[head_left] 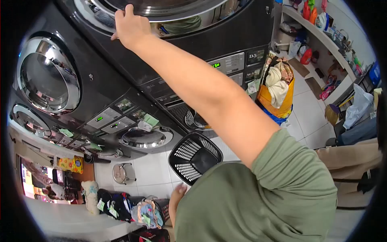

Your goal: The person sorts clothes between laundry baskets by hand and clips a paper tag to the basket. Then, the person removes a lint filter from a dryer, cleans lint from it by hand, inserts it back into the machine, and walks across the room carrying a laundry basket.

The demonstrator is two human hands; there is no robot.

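My right hand (133, 28) is raised at the top of the head view, with its fingers closed round the edge of the large chrome-rimmed dryer door (183, 26). My right arm stretches across the view below it. Low by my left side, my left hand (177, 195) shows only in part; its fingertips are close to the rim of a black plastic laundry basket (195, 157) on the floor. Whether they touch the basket I cannot tell, as my green shirt hides much of that side. No laundry shows in the visible part of the basket.
More stacked machines stand to the left, one with a round chrome door (48, 76). A full yellow-and-blue laundry bag (278, 92) sits on the right. A stool (122, 173) and bundled clothes (147, 213) are at lower left. Another person's trousered leg (346, 161) is at right.
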